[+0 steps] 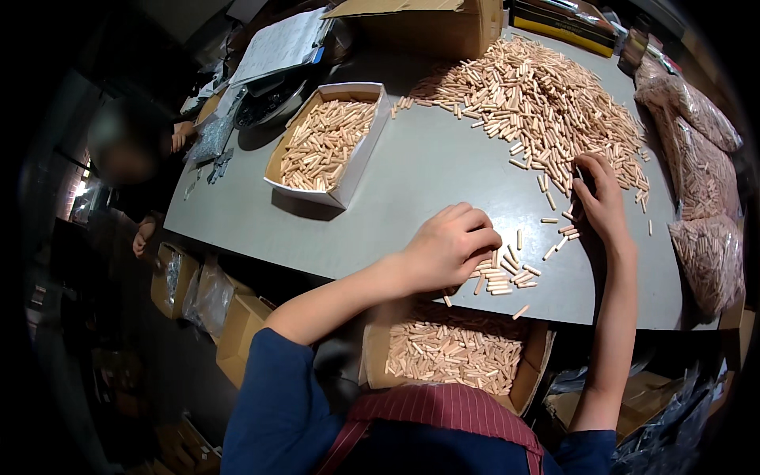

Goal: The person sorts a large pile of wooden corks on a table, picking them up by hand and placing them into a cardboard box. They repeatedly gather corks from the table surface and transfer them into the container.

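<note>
Wooden dowels: short, slim, cylindrical pegs, pale tan, some pinkish.
Main lot: large heap (pixel 538 95), far right part of the table (pixel 435 162); pegs piled at all angles, thinning at the margin to single pieces.
Second lot: small loose group (pixel 499 283), near the table's front edge; pegs lying on their sides, several roughly parallel, some touching.
Strays (pixel 567 231): a few, flat, scattered between the two lots.

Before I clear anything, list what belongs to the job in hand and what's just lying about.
Seemingly in the job:
peg pile, at the right hand
loose pegs, by the left hand
white-sided box of pegs
lower carton of pegs

Apparently just lying about:
papers
back carton
clear bags, filled but untouched
</note>
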The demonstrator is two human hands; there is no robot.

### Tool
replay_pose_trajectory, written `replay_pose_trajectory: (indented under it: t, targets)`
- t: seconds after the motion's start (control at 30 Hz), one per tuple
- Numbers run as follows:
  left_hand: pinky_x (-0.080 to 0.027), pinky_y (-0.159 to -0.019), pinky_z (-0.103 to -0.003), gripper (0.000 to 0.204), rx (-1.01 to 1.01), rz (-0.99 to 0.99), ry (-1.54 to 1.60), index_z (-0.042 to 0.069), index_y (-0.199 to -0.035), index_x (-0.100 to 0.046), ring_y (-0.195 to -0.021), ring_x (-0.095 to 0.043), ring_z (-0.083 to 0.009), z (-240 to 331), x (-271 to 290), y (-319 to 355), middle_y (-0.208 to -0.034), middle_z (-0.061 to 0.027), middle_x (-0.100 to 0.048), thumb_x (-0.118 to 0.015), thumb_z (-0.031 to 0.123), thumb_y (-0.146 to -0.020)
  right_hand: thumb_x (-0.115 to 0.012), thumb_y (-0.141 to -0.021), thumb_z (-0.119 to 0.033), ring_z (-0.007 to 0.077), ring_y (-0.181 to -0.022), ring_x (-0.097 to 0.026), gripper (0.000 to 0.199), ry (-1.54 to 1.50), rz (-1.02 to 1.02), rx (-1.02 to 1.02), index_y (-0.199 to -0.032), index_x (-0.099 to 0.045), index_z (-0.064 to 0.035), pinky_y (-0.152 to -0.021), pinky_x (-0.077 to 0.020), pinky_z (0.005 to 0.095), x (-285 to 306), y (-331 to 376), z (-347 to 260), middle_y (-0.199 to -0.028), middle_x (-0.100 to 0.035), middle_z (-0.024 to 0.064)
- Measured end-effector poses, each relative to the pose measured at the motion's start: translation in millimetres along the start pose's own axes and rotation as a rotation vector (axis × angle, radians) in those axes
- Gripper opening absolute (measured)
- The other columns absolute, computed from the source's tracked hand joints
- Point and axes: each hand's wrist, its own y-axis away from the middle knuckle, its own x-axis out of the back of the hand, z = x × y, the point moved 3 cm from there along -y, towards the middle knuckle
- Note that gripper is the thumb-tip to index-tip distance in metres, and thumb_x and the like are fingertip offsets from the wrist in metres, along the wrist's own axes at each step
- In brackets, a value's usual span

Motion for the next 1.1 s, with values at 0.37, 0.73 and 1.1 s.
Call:
replay_pose_trajectory:
  t: [0.37,0.73,1.1]
  targets:
    - [-0.051,-0.083,-0.04,0.011,-0.014,0.005,0.062,0.007,-0.093,-0.069,-0.093,-0.063,-0.0293,9.0,0.9,2.5,-0.096,-0.008,-0.065,-0.076,0.009,-0.084,-0.065,-0.09,-0.007,0.0361,-0.12,-0.06,0.032,0.007,-0.007,0.0,-0.121,-0.062,0.0007,-0.104,-0.0469,0.0404,1.8,-0.7,-11.1,-0.128,-0.061,0.0171]
    - [-0.048,-0.082,-0.038,0.013,0.177,0.031,0.244,0.004,-0.095,-0.069,-0.088,-0.059,-0.0274,1.6,1.1,10.1,-0.09,-0.0095,-0.063,-0.063,0.015,-0.097,-0.065,-0.089,-0.008,0.0375,-0.119,-0.061,0.033,0.028,0.01,0.015,-0.121,-0.062,0.0008,-0.103,-0.0479,0.0412,0.4,-0.4,-8.4,-0.127,-0.061,0.018]
    - [-0.049,-0.083,-0.037,0.018,0.286,0.054,0.206,0.003,-0.097,-0.07,-0.091,-0.061,-0.0255,2.4,5.4,13.2,-0.092,-0.0092,-0.064,-0.061,0.017,-0.1,-0.067,-0.091,-0.01,0.0348,-0.128,-0.056,0.044,0.03,-0.02,-0.038,-0.133,-0.059,-0.0012,-0.111,-0.0434,0.0402,-2.0,0.1,-0.7,-0.136,-0.059,0.0174]
